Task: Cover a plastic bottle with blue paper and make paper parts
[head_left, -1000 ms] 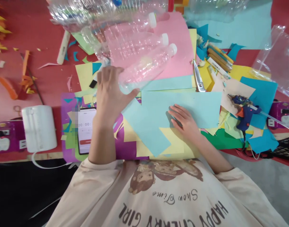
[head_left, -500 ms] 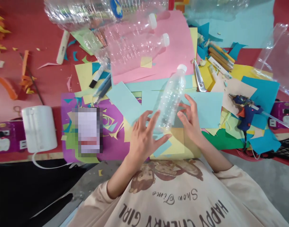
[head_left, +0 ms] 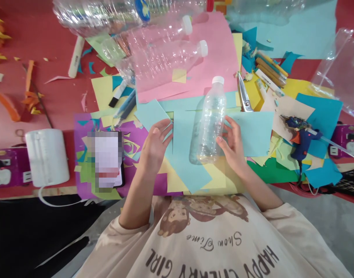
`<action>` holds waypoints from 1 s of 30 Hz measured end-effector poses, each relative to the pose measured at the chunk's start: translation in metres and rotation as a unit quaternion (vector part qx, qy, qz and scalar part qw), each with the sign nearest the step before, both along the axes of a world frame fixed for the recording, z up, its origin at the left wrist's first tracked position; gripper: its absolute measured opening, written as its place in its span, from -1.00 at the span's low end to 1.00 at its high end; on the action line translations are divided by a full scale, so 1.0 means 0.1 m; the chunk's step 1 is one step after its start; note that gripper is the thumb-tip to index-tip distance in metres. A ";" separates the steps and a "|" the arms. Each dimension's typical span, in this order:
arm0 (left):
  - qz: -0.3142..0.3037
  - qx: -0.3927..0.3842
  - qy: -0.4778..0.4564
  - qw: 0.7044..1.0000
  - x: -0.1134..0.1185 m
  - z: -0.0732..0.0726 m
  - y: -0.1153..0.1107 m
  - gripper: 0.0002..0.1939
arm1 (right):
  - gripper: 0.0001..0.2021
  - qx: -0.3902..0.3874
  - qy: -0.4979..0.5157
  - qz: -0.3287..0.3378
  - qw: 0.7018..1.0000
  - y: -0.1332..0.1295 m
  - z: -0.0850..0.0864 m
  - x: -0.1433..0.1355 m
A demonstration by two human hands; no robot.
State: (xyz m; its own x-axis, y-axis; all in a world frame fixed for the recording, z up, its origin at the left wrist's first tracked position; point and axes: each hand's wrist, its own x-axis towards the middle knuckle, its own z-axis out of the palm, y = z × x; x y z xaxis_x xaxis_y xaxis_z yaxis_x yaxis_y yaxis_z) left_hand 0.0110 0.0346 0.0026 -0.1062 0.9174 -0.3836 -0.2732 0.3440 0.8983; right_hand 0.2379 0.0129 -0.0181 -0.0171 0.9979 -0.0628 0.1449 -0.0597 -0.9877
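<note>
A clear plastic bottle (head_left: 212, 119) with a white cap leans a little to the right over light blue paper (head_left: 184, 135). At its lower right side is my right hand (head_left: 234, 144), the thumb in front of the edge and the fingers partly hidden behind it, gripping it. My left hand (head_left: 154, 148) is off to the left, apart from the bottle. Its fingers are slightly curved and spread, with nothing in them, beside a tilted light blue piece of card (head_left: 152, 114).
Two capped bottles (head_left: 168, 58) lie on pink paper (head_left: 217, 34) at the back. Scissors (head_left: 244, 94), pencils (head_left: 271, 69) and a glue gun (head_left: 302, 139) with its cord are to the right. Leftward lie a phone (head_left: 107, 158) and a white box-shaped device (head_left: 47, 156).
My left hand has moved left, away from the bottle. The bottle has turned more upright in view, its cap shifting left. A light blue paper strip near the front shows more fully.
</note>
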 end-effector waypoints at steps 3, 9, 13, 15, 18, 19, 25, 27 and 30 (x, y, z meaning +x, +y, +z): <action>-0.002 -0.013 -0.026 1.000 -0.02 0.00 0.04 -0.56 | -0.46 -0.018 0.043 0.005 0.999 0.01 0.01 -0.01; -0.073 -0.027 -0.021 0.997 -0.03 -0.05 0.12 -0.61 | -0.54 -0.009 0.015 -0.007 1.000 0.01 0.01 0.03; -0.157 -0.019 0.031 0.987 0.08 -0.07 0.15 -0.65 | -0.49 -0.011 -0.031 0.000 0.999 0.02 0.00 0.06; -0.183 0.023 0.069 0.980 0.14 -0.08 0.16 -0.66 | -0.45 -0.015 -0.022 0.017 0.999 0.03 0.00 0.06; -0.217 0.090 0.125 0.964 0.18 -0.09 0.21 -0.62 | -0.46 -0.034 -0.004 0.046 0.998 0.07 0.06 0.06; -0.226 0.111 0.143 0.957 0.19 -0.10 0.23 -0.61 | -0.48 -0.042 0.003 0.053 0.998 0.09 0.09 0.05; -0.242 0.249 0.262 0.900 0.21 -0.13 0.39 -0.60 | -0.56 -0.060 0.051 0.046 0.996 0.27 0.26 -0.01; -0.220 0.280 0.289 0.889 0.25 -0.11 0.45 -0.58 | -0.51 -0.065 0.067 0.033 0.995 0.37 0.26 -0.04; -0.192 0.295 0.295 0.889 0.31 -0.06 0.53 -0.54 | -0.46 -0.070 0.088 0.038 0.993 0.53 0.22 -0.08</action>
State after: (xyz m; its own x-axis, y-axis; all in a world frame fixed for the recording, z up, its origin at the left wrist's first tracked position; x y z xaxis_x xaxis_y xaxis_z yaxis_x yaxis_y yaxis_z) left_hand 0.0424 0.0874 -0.0039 0.2344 0.9525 0.1944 0.3401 -0.2677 0.9015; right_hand 0.2298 0.0658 0.0043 -0.1149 0.9752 -0.1892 -0.0200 -0.1927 -0.9810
